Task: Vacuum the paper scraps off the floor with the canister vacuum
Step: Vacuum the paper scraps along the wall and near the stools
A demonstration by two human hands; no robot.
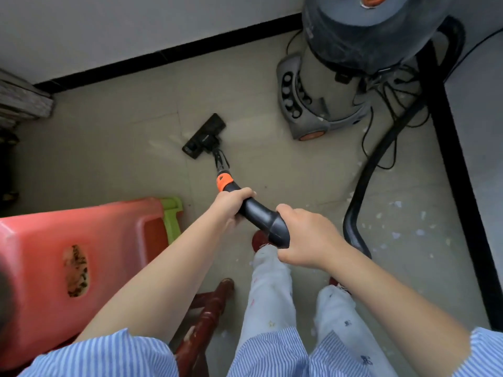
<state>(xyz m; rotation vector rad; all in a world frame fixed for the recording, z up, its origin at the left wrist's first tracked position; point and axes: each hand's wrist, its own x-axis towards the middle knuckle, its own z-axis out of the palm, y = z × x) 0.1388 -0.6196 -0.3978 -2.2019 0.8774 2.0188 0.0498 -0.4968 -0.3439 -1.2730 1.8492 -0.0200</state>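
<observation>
Paper scraps (420, 232) lie thick on the floor (114, 126) at the right, beside the black hose (362, 186) and near the dark baseboard, with a faint few by the floor nozzle (204, 136) at centre; the job looks well short of done, since that right-hand patch appears untouched. The nozzle sits flat, well apart from the scraps. Both grips are closed on the wand handle (261, 217): left hand (231, 206) just below the orange collar, right hand (307, 240) at the hose end. The canister vacuum (334, 77) stands beyond
</observation>
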